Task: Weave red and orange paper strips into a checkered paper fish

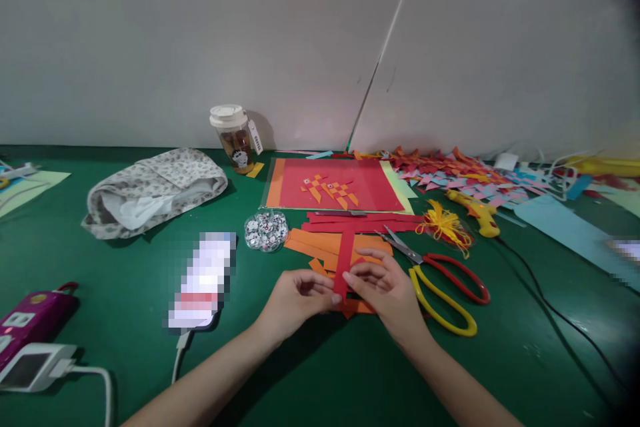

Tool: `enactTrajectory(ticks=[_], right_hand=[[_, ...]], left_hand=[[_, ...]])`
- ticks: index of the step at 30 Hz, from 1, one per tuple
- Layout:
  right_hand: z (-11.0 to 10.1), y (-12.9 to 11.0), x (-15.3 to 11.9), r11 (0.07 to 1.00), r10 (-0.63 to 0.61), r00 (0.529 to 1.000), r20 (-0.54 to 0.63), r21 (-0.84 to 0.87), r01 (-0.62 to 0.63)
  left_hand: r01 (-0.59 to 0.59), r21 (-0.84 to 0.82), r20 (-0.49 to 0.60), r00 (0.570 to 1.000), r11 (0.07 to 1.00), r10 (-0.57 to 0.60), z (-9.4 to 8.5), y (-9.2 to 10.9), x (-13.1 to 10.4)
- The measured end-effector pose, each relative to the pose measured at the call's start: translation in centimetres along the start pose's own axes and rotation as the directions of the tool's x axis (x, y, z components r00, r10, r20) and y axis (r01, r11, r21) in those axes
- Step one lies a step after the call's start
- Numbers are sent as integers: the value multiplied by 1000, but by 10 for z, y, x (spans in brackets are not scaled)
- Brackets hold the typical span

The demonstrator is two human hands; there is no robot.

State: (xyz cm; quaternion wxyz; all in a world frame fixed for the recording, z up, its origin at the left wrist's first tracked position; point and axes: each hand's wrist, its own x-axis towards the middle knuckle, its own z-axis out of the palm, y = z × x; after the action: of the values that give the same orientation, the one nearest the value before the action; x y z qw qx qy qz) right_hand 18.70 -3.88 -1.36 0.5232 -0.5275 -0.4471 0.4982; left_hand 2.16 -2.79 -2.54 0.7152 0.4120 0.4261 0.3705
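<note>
Between my two hands a red paper strip [345, 255] stands up, its lower end pinched. My left hand [300, 303] grips it from the left with thumb and fingers. On the other side my right hand [387, 287] pinches the same strip near its base. Behind the hands lie orange paper strips [310, 247] and a stack of red strips [380, 221]. Scissors [425, 260] with one red and one yellow handle rest beside my right hand. Two woven orange paper fish [330, 191] lie on red sheets [380, 180] farther back.
Left stand a bag of googly eyes [267, 231], a phone [203, 280] on a cable, a patterned cloth [155, 193] and a lidded cup [234, 140]. Right are yellow threads [445, 223], a yellow glue gun [475, 213] with a black cord, and piled paper pieces [450, 173]. A white partition [200, 47] closes the back.
</note>
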Motion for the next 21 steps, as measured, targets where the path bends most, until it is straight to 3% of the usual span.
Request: enactTrajectory(ticks=[12, 21], right_hand=[[3, 0, -2, 999, 11, 1000, 13, 50, -12], [2, 2, 1, 995, 40, 999, 28, 87, -42]], left_hand=[[-24, 29, 27, 999, 999, 23, 0, 3, -3], [37, -41, 76, 996, 998, -34, 0, 7, -5]])
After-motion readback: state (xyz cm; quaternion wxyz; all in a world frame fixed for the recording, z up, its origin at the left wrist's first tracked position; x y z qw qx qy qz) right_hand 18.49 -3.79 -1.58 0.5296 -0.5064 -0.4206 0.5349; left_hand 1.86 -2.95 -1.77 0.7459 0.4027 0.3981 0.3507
